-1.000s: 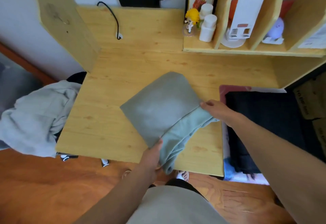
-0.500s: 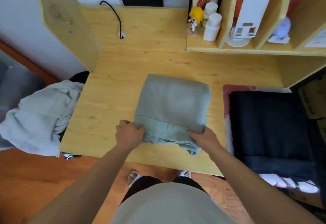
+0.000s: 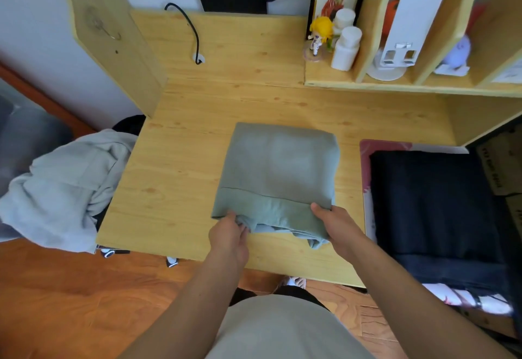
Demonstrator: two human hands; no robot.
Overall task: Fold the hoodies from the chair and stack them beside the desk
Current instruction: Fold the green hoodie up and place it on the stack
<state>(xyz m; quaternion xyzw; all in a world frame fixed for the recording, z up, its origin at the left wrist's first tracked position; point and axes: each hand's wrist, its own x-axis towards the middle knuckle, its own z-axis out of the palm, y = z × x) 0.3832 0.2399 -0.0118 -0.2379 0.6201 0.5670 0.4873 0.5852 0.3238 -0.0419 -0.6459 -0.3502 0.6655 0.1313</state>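
Counter: the pale yellow wooden counter (image 3: 180, 166) fills the middle of the frame, its near edge running across the lower centre.
Shelf unit: a matching wooden shelf unit (image 3: 367, 83) with upright dividers stands on the counter's far right, in the upper right of the frame.
Dark stack: a folded dark navy garment (image 3: 435, 203) lies flat at the right of the frame, just beside the counter's right edge, on a white and pink surface.
Waiting hoodie: a crumpled light grey hoodie (image 3: 62, 186) is heaped at the left of the frame, against the counter's left edge; what it lies on is mostly hidden.
Folded hoodie: a sage-green hoodie (image 3: 279, 172), folded into a rough square, lies flat on the counter right of centre, with loose fabric bunched out at its near edge.
Left hand: the left hand (image 3: 230, 236) pinches the near left corner of the folded hoodie, fingers curled into the cloth.
Right hand: the right hand (image 3: 336, 224) grips the near right corner, thumb on top and fingers tucked beneath the fabric.
Cable: a black cable (image 3: 195, 31) curves down to a hole in the counter's back, upper centre.
Small items: two white plastic bottles (image 3: 346, 48) and a yellow-haired figurine (image 3: 320, 34) stand in the shelf's left compartment.
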